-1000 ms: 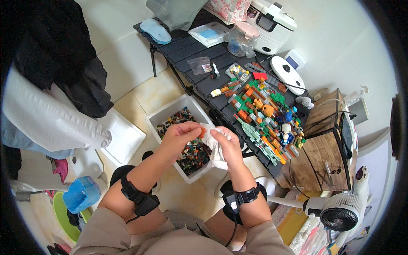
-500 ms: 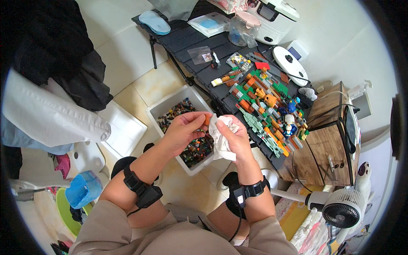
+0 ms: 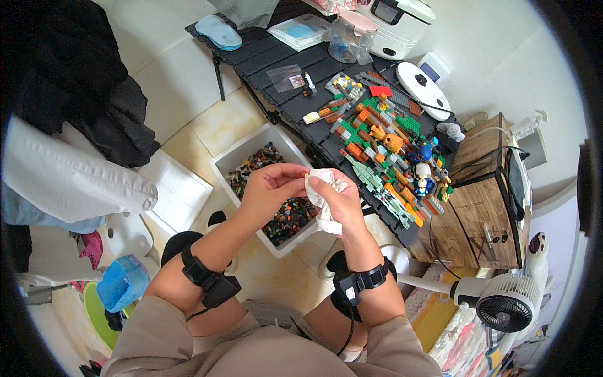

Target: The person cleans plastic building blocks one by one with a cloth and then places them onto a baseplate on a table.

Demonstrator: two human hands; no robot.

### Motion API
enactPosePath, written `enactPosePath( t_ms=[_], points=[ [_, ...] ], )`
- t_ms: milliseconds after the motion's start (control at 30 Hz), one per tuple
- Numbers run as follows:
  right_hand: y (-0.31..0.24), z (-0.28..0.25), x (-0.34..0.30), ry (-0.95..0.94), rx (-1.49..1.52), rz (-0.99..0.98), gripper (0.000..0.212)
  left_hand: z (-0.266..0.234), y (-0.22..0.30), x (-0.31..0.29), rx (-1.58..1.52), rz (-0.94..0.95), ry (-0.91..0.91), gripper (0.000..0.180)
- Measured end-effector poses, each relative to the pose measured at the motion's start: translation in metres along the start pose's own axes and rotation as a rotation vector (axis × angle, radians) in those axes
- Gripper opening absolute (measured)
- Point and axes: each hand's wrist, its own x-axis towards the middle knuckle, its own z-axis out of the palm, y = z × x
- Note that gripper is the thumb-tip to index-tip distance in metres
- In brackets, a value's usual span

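Observation:
Above a white bin (image 3: 221, 168) of mixed small toy bricks (image 3: 284, 227), my two hands meet. My left hand (image 3: 267, 191) pinches a small orange toy brick (image 3: 306, 178), of which only a sliver shows between the fingers and the cloth. A crumpled white cloth (image 3: 326, 217) is bunched in my right hand (image 3: 345, 200), the thumb pressing it against the brick. The cloth covers most of the brick, and a loose end hangs below my right hand.
A black slatted table (image 3: 251, 60) at the upper right carries rows of sorted bricks (image 3: 361, 135), small figures (image 3: 422, 179), a clear jar (image 3: 350, 41) and a white cooker (image 3: 399, 28). A white lid (image 3: 173, 191) lies left of the bin. A fan (image 3: 505, 308) stands at the right.
My hands have drawn closer together, and the cloth now wraps over the orange brick, which showed more plainly before. The whole view has shifted slightly.

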Motion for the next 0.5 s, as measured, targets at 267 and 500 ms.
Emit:
enactPosePath(
  t_ms=[267, 500],
  points=[
    [0.007, -0.001, -0.003, 0.038, -0.141, -0.123, 0.015, 0.001, 0.0, -0.004, 0.346, 0.229, 0.076, 0.019],
    [0.006, 0.001, -0.004, 0.092, -0.053, 0.002, 0.014, 0.002, -0.005, -0.006, 0.71, 0.552, 0.145, 0.02]
  ],
)
